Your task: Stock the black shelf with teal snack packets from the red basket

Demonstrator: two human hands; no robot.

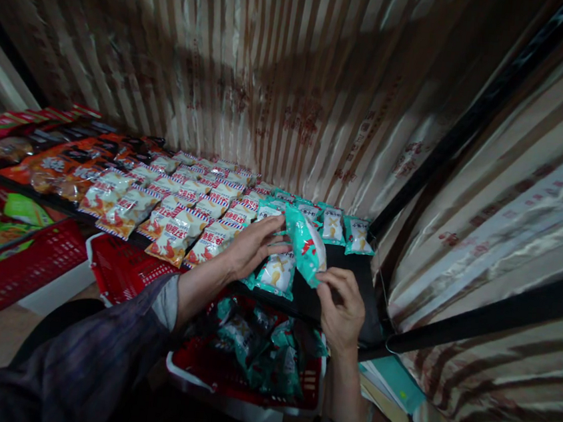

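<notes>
A teal and white snack bag [304, 246] is held up on a slant over the dark shelf. My right hand [342, 305] pinches its lower right corner between thumb and fingers. My left hand [258, 245] reaches in from the left with fingers stretched out and slightly apart. Its fingertips come close to the raised bag's left edge; whether they touch it I cannot tell. Beneath it lies another teal snack bag [277, 274] at the shelf's front. More teal bags lie behind, among them one at the right end [359, 236].
A red basket [311, 379] under the shelf front holds several teal bags. White and red snack bags [171, 230] and orange bags [67, 165] fill the shelf leftward. Another red basket [49, 260] stands left. A black post [437, 167] and striped sheeting [292, 105] bound the shelf.
</notes>
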